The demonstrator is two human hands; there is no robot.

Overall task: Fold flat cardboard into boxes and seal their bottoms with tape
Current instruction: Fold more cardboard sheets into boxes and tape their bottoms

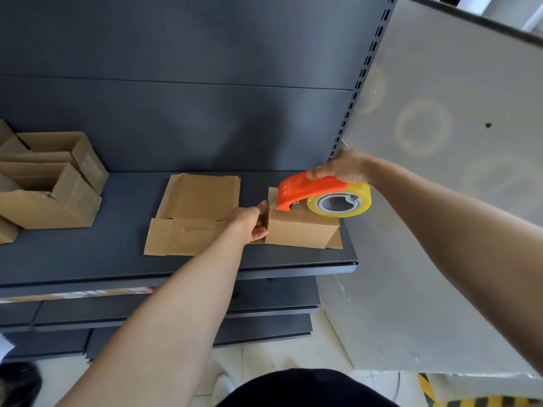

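Head view: your left hand (249,224) grips the nine o'clock end of the box (299,230), three o'clock of the flat cardboard (202,201), while your right hand (345,167) clasps the tape dispenser (308,188) atop it; it looks light and crushable, so brace its edges.

The box (299,230) is plain brown cardboard, matt and dry-looking, as are the flat sheets (202,198) beside it and the open boxes (73,201) at the left. The tape dispenser (308,186) is smooth orange plastic with a slight sheen. Its tape roll (363,198) is glossy, yellowish and translucent. The shelf (88,254) is dark grey painted metal, matt and smooth.
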